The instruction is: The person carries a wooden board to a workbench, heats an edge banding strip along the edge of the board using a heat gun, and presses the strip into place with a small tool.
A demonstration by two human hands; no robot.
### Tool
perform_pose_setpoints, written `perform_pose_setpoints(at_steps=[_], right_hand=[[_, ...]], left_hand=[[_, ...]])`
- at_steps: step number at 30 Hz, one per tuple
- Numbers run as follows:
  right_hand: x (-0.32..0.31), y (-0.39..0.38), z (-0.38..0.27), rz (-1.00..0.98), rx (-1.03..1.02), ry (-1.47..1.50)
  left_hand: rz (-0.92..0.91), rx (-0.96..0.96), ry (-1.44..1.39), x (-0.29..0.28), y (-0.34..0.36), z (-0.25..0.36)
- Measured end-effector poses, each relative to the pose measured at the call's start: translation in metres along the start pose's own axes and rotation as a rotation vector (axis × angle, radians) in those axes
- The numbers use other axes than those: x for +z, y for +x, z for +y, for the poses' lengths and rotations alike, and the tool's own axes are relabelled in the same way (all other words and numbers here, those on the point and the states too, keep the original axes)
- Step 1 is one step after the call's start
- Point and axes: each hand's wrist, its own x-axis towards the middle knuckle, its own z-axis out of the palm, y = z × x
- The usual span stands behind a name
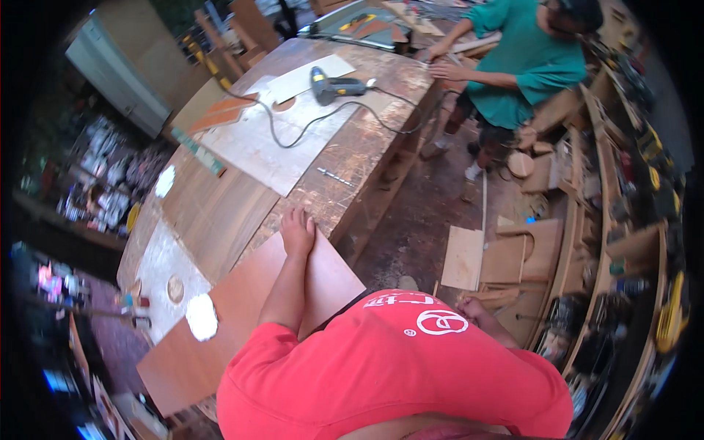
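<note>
My left hand [298,232] lies over the far edge of a reddish-brown wooden panel [220,312], its fingers stretched out. The panel rests on the near end of the worktable [334,209], one corner reaching toward my red shirt. To my right and low down, my right hand [477,312] shows only in part beside my shirt; its fingers look curled, and anything in them is hidden. A drill bit [336,177] lies on the tabletop beyond my left hand. Farther off, a yellow and black power drill [330,86] rests on a pale sheet [275,158], its cord looping across.
A co-worker in a teal shirt [532,73] stands at the table's far right corner, hands on its edge. Wood offcuts [463,257] lie on the floor to the right, beside shelves [598,183] full of tools. A green-painted strip [198,152] crosses the table's left side.
</note>
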Motion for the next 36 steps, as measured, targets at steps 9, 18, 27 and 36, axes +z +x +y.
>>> perform_pose_setpoints(at_steps=[9, 18, 27, 36], right_hand=[[-0.082, 0.142, -0.133, -0.278, -0.141, -0.424], [-0.003, 0.221, -0.241, -0.45, -0.499, -0.738], [0.092, 0.106, -0.276, -0.643, -0.718, -0.659], [0.055, 0.078, -0.181, -0.269, -0.579, -1.011]], left_hand=[[-0.133, -0.317, 0.297, -0.052, -0.121, 0.01], [-0.089, -0.636, 0.355, -0.12, -0.254, 0.042], [-0.01, -0.674, 0.395, -0.133, -0.263, 0.016], [-0.164, -0.613, 0.241, -0.171, -0.283, -0.071]])
